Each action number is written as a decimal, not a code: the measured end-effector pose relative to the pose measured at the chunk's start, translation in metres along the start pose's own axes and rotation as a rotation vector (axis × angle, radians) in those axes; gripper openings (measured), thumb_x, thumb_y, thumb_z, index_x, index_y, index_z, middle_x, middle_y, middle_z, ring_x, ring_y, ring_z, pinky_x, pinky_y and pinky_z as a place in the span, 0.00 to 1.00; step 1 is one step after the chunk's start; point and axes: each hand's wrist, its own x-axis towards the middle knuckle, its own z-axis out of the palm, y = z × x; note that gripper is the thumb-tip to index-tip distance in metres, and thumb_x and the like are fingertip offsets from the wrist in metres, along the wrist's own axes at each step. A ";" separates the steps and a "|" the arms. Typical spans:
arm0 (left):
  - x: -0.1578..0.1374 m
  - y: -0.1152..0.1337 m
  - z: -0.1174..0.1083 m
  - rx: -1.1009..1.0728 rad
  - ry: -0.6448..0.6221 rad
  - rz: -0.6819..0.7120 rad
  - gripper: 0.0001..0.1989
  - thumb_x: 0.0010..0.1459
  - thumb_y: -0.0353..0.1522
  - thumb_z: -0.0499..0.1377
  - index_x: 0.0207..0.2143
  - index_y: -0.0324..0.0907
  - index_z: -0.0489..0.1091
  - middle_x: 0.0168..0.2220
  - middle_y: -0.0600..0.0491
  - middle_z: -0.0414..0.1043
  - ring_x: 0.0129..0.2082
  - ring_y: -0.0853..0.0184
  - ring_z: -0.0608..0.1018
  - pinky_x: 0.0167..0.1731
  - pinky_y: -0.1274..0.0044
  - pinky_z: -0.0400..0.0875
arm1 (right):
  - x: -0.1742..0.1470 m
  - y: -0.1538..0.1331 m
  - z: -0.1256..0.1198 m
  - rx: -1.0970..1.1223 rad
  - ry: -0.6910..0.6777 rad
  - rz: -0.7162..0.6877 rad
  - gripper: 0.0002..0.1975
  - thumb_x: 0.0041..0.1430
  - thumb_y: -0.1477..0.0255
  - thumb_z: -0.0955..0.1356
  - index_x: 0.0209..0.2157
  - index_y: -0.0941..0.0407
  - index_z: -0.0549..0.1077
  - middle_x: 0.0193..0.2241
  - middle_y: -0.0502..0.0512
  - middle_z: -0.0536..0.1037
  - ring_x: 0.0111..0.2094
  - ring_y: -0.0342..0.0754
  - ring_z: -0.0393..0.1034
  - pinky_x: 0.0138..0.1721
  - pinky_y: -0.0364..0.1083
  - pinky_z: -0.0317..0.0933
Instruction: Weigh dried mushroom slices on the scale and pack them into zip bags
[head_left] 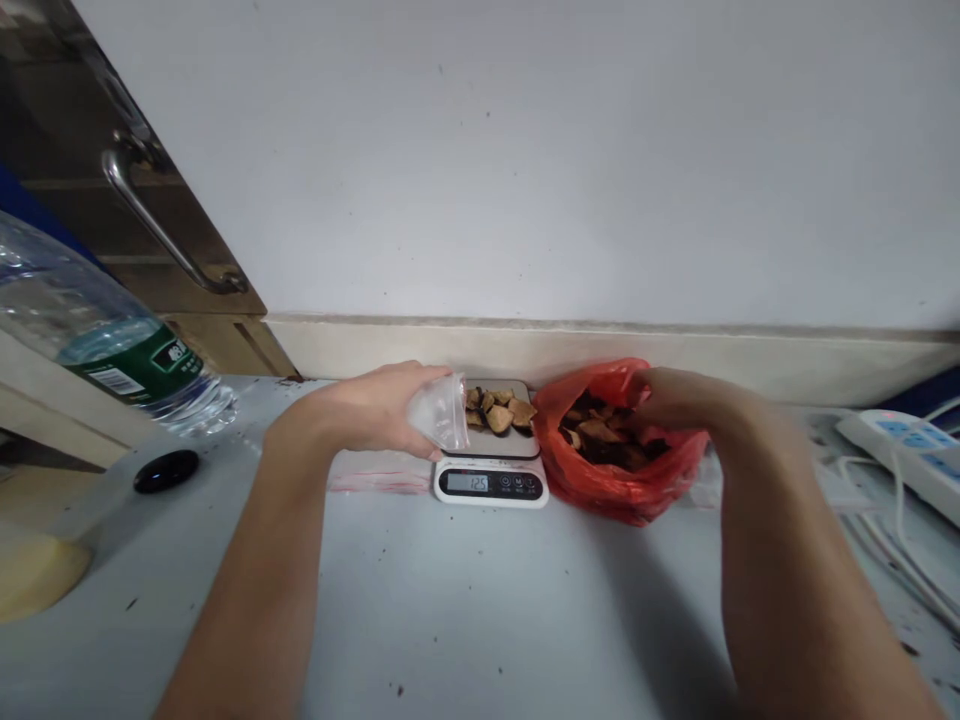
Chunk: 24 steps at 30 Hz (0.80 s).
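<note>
A small clear zip bag (441,412) is gripped in my left hand (386,410), its mouth turned right over the digital kitchen scale (491,492). Brown dried slices (499,412) lie on the scale's plate beside the bag's mouth. The lit display shows the digits 125; a decimal point is hard to make out. Just right of the scale sits an opened red plastic bag (600,485) holding more dark dried pieces (600,435). My right hand (664,398) reaches in at the bag's far right rim, and its fingers are hidden there.
Flat clear bags with red seals (382,475) lie left of the scale. A large water bottle (127,345) and a shiny black object (166,470) are farther left. On the right are a white power strip (904,450) and its cables. A white wall (570,180) rises behind.
</note>
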 end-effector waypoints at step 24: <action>-0.003 0.003 -0.002 -0.001 -0.016 -0.022 0.47 0.49 0.52 0.63 0.69 0.49 0.59 0.69 0.47 0.64 0.68 0.46 0.65 0.61 0.67 0.65 | 0.001 -0.009 0.004 -0.072 -0.078 0.087 0.15 0.47 0.77 0.69 0.13 0.50 0.65 0.22 0.56 0.78 0.30 0.55 0.76 0.32 0.51 0.68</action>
